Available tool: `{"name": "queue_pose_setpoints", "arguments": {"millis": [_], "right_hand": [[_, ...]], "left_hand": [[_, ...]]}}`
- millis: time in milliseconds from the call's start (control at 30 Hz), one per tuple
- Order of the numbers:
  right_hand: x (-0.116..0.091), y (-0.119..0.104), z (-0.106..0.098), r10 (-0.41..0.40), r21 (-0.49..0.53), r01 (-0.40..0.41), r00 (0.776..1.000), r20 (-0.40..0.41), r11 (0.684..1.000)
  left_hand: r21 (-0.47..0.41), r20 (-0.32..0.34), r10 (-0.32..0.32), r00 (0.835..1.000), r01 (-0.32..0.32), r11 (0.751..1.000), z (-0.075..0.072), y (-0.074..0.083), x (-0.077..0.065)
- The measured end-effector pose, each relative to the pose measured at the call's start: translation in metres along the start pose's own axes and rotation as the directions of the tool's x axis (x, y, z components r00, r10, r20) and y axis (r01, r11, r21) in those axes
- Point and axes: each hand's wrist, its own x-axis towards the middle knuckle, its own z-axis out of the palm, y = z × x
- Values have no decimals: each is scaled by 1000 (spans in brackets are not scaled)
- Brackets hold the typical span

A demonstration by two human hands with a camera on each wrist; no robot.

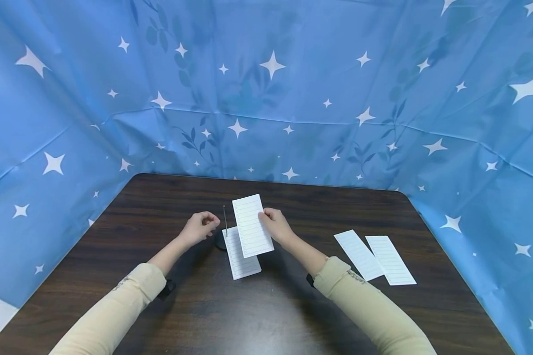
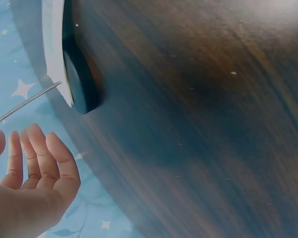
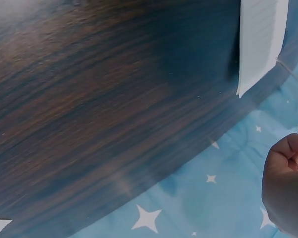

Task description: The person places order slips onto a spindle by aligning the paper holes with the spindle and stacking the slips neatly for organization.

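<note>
My right hand [image 1: 277, 226] pinches a white lined paper slip [image 1: 251, 227] by its right edge, holding it up over the middle of the table. Behind and below it, more white lined paper [image 1: 240, 264] sits on a bill spike, whose thin metal rod [image 1: 225, 219] pokes up through the paper from a dark round base [image 1: 220, 241]. Just left of the rod hovers my left hand [image 1: 199, 228], holding nothing. In the left wrist view, its fingers [image 2: 39, 161] bend loosely, with the thumb apart from them. The right wrist view shows my curled right hand [image 3: 288, 183], without the held slip.
Two more lined slips, one [image 1: 360, 255] slightly overlapping the other [image 1: 390, 260], lie on the right side of the dark wooden table [image 1: 195, 315]. A blue curtain [image 1: 302, 88] with white stars hangs behind the table.
</note>
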Motion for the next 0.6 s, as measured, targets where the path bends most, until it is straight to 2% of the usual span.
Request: {"name": "queue_pose_setpoints", "arguments": {"millis": [333, 600], "right_hand": [[6, -13, 6, -21, 35, 19, 999, 36, 999], [9, -17, 11, 1, 26, -2, 998, 66, 1000]], "left_hand": [[-135, -82, 56, 995, -67, 989, -9, 14, 9], [-194, -114, 54, 992, -75, 978, -10, 21, 13]]}}
